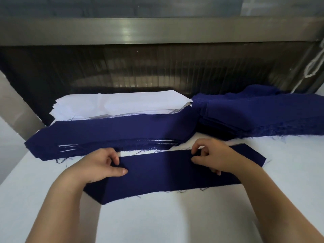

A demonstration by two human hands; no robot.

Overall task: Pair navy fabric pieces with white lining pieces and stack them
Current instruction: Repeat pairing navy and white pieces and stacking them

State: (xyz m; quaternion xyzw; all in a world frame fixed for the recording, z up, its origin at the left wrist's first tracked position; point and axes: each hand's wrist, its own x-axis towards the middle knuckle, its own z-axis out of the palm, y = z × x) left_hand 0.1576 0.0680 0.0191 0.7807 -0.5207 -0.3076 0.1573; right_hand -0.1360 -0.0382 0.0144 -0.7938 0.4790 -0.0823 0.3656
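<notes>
A single navy fabric piece [157,174] lies flat on the white table in front of me. My left hand [103,165] pinches its left part, thumb on top. My right hand [210,156] pinches its upper right part with curled fingers. A thin white edge shows along the piece's far side. Just beyond lies a stack of paired navy and white pieces [108,134] with frayed edges. Behind that sits a pile of white lining pieces [114,104]. A heap of navy pieces [254,114] is at the back right.
The white table [175,216] stretches toward me under my forearms. A dark ribbed panel [157,71] and a metal beam [157,32] rise behind the piles. A grey post [15,109] stands at the left. White cord [313,65] hangs at the far right.
</notes>
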